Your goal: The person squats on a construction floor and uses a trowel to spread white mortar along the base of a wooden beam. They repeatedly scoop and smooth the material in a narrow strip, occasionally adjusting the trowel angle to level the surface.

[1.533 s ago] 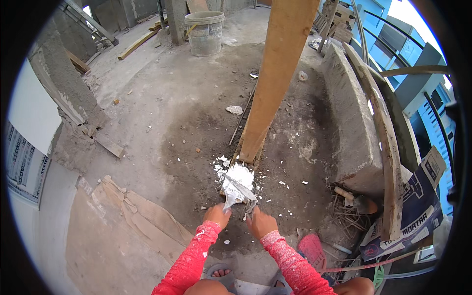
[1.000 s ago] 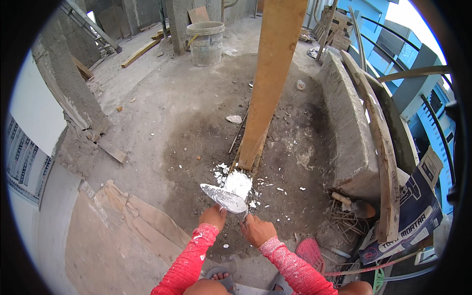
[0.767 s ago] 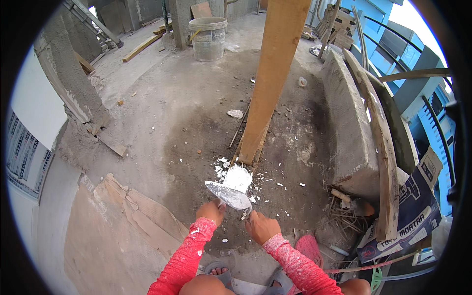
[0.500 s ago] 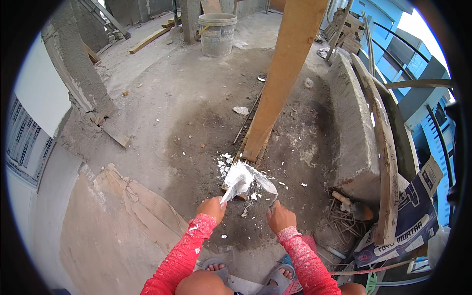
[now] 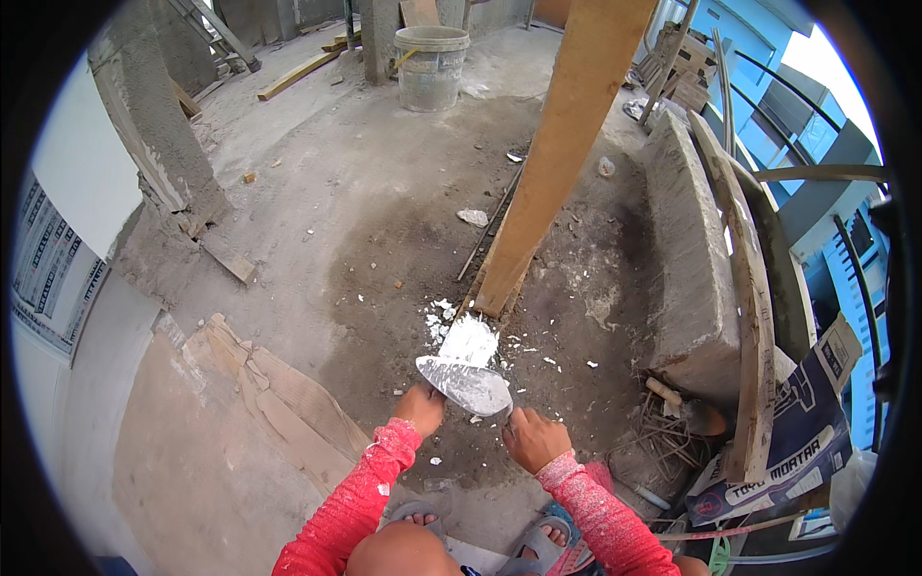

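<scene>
My right hand [image 5: 536,440] is closed round the handle of a pointed trowel [image 5: 469,384]. Its metal blade is smeared with white and reaches across toward my left hand [image 5: 420,409], which is also closed. What my left hand grips is mostly hidden behind the trowel; half a second ago a white-smeared flat tool showed in it. Just beyond the blade, a patch of white paste [image 5: 471,340] covers the near end of a board on the ground. White crumbs [image 5: 442,312] lie scattered around it.
A tall wooden plank [image 5: 557,163] rises beyond the paste. A pale bucket [image 5: 431,72] stands farther off. To the right are a concrete block [image 5: 687,259], a long timber [image 5: 749,317], a wooden-handled tool [image 5: 672,396] and a dark blue bag [image 5: 783,446]. Flattened cardboard [image 5: 221,432] lies left.
The trowel has swung left and nearer me, its blade now flat across the front of my left hand. My right hand has shifted slightly left, and the left tool has become covered.
</scene>
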The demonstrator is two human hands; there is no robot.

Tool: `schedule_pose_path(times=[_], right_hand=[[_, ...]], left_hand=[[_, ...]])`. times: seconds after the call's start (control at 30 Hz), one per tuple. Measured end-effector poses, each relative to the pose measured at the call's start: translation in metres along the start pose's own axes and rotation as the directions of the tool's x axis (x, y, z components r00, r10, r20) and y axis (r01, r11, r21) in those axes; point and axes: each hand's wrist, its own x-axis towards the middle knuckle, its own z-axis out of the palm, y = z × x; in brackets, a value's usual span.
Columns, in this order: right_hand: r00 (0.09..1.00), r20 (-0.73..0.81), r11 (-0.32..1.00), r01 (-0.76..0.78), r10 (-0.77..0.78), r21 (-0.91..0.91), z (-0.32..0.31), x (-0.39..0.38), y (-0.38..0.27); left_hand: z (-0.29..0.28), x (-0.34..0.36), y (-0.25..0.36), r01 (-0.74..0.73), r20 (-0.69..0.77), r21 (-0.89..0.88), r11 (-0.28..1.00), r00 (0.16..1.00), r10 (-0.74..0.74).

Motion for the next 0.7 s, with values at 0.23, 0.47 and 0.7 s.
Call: schedule_pose_path(times=[0.23,0.47,0.7], right_hand=[[0.960,-0.012,0.959,-0.279,0.279,-0.050,0.000,0.017,-0.010],[0.979,-0.043,0.977,-0.196,0.200,0.085,0.008,0.004,-0.022],[0.946,0.012,0.946,-0.324,0.324,-0.026,0.019,0.015,0.021]], left_hand=[[0.001,0.016,0.035,0.223,0.074,-0.116,0.968,0.974,-0.215],[-0.008,0.002,0.051,0.571,0.450,-0.698,0.433,0.819,-0.356],[-0.010,-0.015,0.058,0.546,0.380,-0.625,0.558,0.837,-0.393]])
